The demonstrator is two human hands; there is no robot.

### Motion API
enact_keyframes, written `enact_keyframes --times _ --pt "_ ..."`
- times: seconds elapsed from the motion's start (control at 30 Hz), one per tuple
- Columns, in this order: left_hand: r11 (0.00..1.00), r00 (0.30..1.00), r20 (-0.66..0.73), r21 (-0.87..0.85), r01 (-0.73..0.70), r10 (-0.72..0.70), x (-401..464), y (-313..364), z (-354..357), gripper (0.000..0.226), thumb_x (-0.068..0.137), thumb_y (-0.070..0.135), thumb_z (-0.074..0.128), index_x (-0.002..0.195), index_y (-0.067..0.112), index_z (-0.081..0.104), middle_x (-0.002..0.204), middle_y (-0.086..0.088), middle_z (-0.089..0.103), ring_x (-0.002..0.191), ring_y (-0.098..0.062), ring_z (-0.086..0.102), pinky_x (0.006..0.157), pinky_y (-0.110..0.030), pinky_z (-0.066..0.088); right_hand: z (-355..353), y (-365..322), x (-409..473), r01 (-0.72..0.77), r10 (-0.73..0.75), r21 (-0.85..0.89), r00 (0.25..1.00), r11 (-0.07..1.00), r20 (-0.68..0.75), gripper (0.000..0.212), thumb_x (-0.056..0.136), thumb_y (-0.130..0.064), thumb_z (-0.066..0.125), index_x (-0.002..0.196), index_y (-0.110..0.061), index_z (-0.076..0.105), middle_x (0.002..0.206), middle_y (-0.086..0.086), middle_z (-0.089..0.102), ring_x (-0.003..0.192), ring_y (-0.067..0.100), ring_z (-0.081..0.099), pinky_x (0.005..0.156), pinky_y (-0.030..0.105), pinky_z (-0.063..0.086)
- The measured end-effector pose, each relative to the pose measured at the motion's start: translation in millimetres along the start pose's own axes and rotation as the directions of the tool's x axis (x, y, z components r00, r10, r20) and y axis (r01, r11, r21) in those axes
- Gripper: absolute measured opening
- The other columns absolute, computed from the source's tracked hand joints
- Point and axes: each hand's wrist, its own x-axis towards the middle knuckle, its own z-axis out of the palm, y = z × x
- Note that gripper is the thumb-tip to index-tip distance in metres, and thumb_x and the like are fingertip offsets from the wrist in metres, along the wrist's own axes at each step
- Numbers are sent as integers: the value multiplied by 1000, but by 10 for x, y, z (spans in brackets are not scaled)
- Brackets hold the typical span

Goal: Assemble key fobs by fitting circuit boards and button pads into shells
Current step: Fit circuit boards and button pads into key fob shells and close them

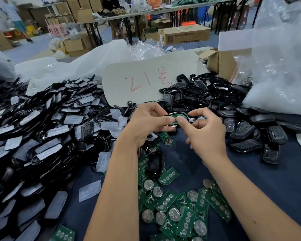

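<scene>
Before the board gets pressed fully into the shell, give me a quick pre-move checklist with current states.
1. Left hand grips the black plastic key fob shell: ok.
2. Small green circuit board sits over the shell opening: ok.
3. Right hand forefinger is on the board: ok.
4. Board square with the shell's rim: cannot tell, fingers cover it.
5. Translucent button pad already inside: cannot tell.
6. Spare green boards lie on the dark blue table cover: ok.
</scene>
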Motion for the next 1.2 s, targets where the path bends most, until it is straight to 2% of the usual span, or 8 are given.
enact_keyframes --times 0.1,0.17,0.3,0.43,0.63,0.9,1.03,1.2 --pt "1000 1000 19 -10 2 -2 -23 11 -63 23 82 -6 80 80 6 61 77 -14 68 74 -37 75 68 -29 63 32 -13 25 -121 70 287 981 950 181 11 90 -19 82 98 -19 73 67 4 68 47 17 59 42 27 45" --pt "1000 999 39 -28 13 -12 -33 10 -75 22 83 -7 78 81 6 61 78 -12 71 72 -34 75 66 -26 62 36 -24 32 -152 67 365 970 919 235 9 90 -9 80 95 -15 75 70 5 71 51 16 59 43 24 46" --pt "999 995 97 -27 24 -21 -45 -6 -52 23 81 -10 79 88 5 63 88 -19 74 79 -32 76 75 -31 64 36 -7 23 -118 54 364 982 924 181 10 88 -5 80 89 -9 72 65 2 68 50 15 57 43 24 46" --pt "999 997 68 -5 36 -36 -49 5 -28 25 79 -12 80 84 6 64 97 -29 69 76 -32 76 67 -25 61 18 -15 29 -115 51 357 981 927 186 9 90 -1 77 87 -6 71 62 2 66 51 14 58 45 23 48" --pt "997 999 21 -71 44 -43 -40 2 -40 27 78 -14 78 81 7 61 91 -24 68 64 -26 73 61 -22 60 18 -53 18 -158 48 392 960 906 276 16 98 -1 67 92 -12 76 78 5 71 64 18 66 50 25 55" --pt "994 998 69 -111 22 -14 -40 -16 -5 25 82 -14 75 94 5 65 91 -21 69 71 -26 74 66 -23 60 9 -47 40 -52 12 328 992 943 123 12 95 0 71 91 -11 73 62 1 67 53 14 62 48 26 54" --pt "980 992 127 -198 19 7 -28 -21 32 28 86 -18 66 105 3 68 86 -14 74 75 -23 74 68 -22 58 -1 -42 67 -87 67 381 996 921 65 6 94 0 72 94 -6 72 62 1 67 52 14 62 48 25 54" --pt "973 996 88 -229 36 -16 -8 -40 94 21 86 -16 70 101 -2 68 86 -14 74 80 -25 76 76 -25 61 -1 -38 46 -93 72 426 995 900 64 10 93 1 72 92 -9 73 63 2 68 53 15 64 52 24 56"
